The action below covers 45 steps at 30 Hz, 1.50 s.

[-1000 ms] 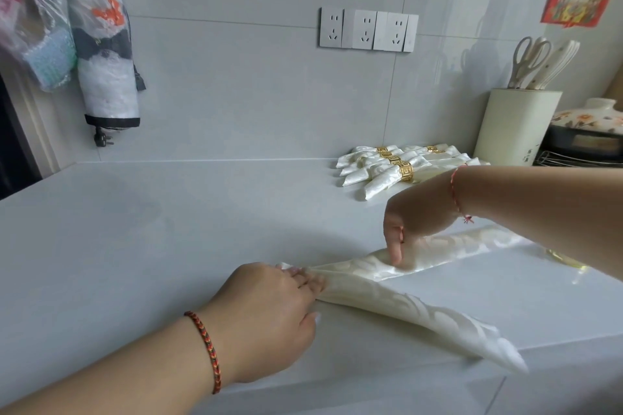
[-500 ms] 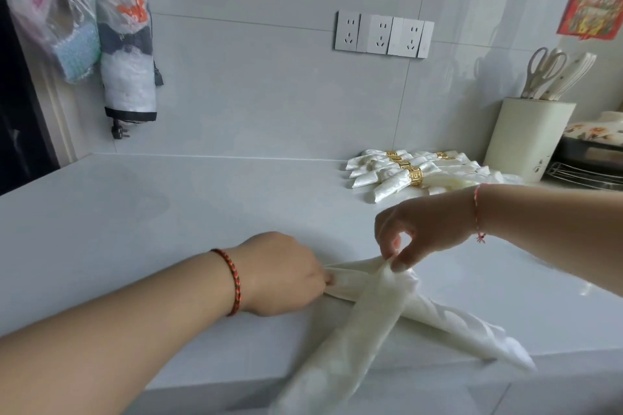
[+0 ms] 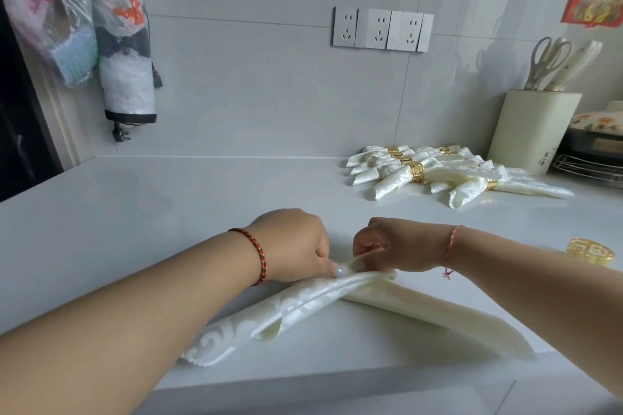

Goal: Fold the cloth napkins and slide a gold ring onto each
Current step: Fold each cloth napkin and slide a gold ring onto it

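A cream patterned cloth napkin (image 3: 421, 310), folded into a long strip and bent into a V, lies near the counter's front edge. Its two ends point toward me, left and right. My left hand (image 3: 296, 246) presses its fingertips on the fold point. Right beside it, my right hand (image 3: 397, 246) pinches the cloth at the same point. A loose gold ring (image 3: 590, 251) stands on the counter to the right, behind my right forearm. Several finished napkins with gold rings (image 3: 418, 173) are piled at the back right.
A cream utensil holder (image 3: 532, 131) with scissors stands at the back right, next to a wire rack and a pot. Wall sockets (image 3: 381, 29) sit above the counter. Plastic bags (image 3: 84, 34) hang at the left. The counter edge (image 3: 337, 377) runs just below the napkin.
My right hand swung the napkin's right half over toward me and to the left, laying it down across the other half. Both hands have come together at the fold point.
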Each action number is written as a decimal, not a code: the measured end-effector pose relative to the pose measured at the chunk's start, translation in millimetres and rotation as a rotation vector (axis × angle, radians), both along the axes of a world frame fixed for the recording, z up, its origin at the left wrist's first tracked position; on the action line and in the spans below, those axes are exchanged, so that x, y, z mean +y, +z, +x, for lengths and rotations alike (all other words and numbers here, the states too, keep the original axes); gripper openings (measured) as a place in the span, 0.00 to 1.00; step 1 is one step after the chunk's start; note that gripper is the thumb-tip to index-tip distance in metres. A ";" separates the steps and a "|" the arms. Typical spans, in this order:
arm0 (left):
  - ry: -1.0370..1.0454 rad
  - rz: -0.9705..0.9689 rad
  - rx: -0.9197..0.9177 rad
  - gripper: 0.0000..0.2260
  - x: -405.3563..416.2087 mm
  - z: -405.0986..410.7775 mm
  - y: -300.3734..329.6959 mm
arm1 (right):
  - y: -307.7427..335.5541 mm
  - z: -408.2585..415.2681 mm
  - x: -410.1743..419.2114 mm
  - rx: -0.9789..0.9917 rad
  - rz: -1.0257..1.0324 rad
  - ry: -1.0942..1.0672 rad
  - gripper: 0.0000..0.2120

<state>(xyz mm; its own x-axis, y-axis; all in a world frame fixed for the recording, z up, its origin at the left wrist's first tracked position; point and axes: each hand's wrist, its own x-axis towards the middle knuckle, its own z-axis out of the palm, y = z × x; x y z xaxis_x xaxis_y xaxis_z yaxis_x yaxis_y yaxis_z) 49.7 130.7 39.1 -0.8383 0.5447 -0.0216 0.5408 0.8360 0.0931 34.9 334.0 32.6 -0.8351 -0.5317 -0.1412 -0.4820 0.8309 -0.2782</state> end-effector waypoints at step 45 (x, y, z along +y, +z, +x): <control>-0.213 0.440 -0.420 0.16 50.8 -10.8 13.5 | 1.1 26.4 63.2 -0.030 -0.501 -0.234 0.09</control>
